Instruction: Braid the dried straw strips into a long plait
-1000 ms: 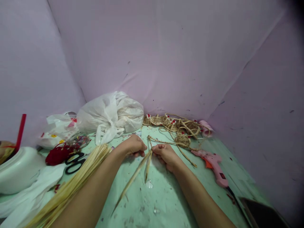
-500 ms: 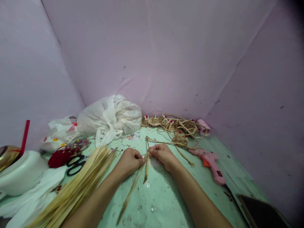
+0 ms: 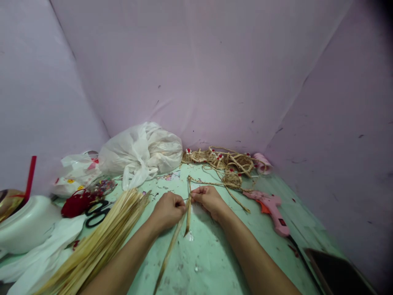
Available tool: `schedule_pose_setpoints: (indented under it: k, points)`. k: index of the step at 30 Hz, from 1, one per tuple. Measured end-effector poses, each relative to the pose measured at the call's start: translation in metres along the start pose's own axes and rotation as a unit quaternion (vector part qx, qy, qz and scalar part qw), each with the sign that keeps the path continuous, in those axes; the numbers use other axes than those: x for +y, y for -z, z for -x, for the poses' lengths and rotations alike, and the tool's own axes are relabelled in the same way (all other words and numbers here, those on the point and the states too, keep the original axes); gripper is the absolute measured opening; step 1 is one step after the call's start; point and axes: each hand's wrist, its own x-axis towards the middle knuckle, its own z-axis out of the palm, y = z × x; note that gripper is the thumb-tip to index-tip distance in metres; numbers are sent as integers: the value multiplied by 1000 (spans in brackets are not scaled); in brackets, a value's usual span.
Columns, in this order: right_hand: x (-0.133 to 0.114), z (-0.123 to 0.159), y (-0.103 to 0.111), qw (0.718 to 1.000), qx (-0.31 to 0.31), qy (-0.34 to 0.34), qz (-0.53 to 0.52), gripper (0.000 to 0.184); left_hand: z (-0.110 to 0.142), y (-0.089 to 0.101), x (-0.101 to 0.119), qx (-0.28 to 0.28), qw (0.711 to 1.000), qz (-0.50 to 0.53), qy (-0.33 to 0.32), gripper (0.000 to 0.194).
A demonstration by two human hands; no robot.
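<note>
My left hand (image 3: 170, 209) pinches a long dried fibre strip (image 3: 168, 255) whose tail runs down toward the front of the table. Close beside it, my right hand (image 3: 208, 200) grips a thin twisted cord (image 3: 189, 186) between thumb and fingertips, where the cord meets the strips. A shorter strip end (image 3: 188, 221) hangs below the fingers. From its top the cord bends right and runs along the table toward the braided pieces. Left of my left arm lies a bundle of dried fibre strips (image 3: 107, 229).
Braided pieces with red and white beads (image 3: 217, 157) lie against the wall, by a pink spool (image 3: 262, 164). A pink glue gun (image 3: 274, 209) and a dark flat object (image 3: 337, 270) are right. Left are a white plastic bag (image 3: 144, 149), black scissors (image 3: 97, 213), red yarn (image 3: 75, 205) and a white pot (image 3: 29, 221).
My left hand has turned slightly, its fingers more curled around the strip. The strip's tail has shifted a little. The whole view has moved slightly.
</note>
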Motion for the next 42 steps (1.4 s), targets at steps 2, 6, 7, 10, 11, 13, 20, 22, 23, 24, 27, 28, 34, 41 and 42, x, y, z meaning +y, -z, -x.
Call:
schedule_pose_setpoints:
  k: [2,6,7,10,11,13,20,22,23,24,27,28,34,41,42]
  points:
    - [1,0,0,1000,4,3,5,5,0,0,0,0,1000,-5,0,14]
    - [2,-1,-1,1000,2,7,9,7,0,0,0,-6,1000,-13,-3,13]
    - [2,-1,-1,1000,1,7,8,7,0,0,0,-9,1000,-14,-7,13]
    - [2,-1,-1,1000,0,4,3,6,1,1,0,-16,1000,-13,-19,12]
    - [1,-1,-1,1000,0,3,3,6,1,1,0,-16,1000,-9,-20,12]
    - [1,-1,-1,1000,-2,1,0,6,2,3,2,-21,1000,14,-18,11]
    - [1,-1,3,999,-25,0,-39,6,-11,7,9,43,979,168,105,23]
    - [2,-2,5,998,-31,-4,-46,5,-17,3,10,28,981,168,95,22]
    - [2,-2,6,998,-33,-6,-48,5,-19,1,10,14,982,163,91,20]
    - [2,-3,7,998,-35,-9,-50,5,-20,0,11,-4,983,161,90,18]
    - [0,-3,8,998,-35,-14,-49,4,-20,2,14,-55,973,195,112,18]
    - [-1,-3,7,998,-35,-14,-46,4,-19,5,16,-63,967,210,129,16]
    - [-4,0,1,1000,-12,-6,-24,4,-18,14,22,-46,950,258,168,17]
    - [-3,1,1,999,0,-22,-46,6,-8,-19,33,75,992,-5,99,16]
    - [-3,2,2,999,-3,-25,-44,6,-5,-23,36,95,990,-70,83,18]
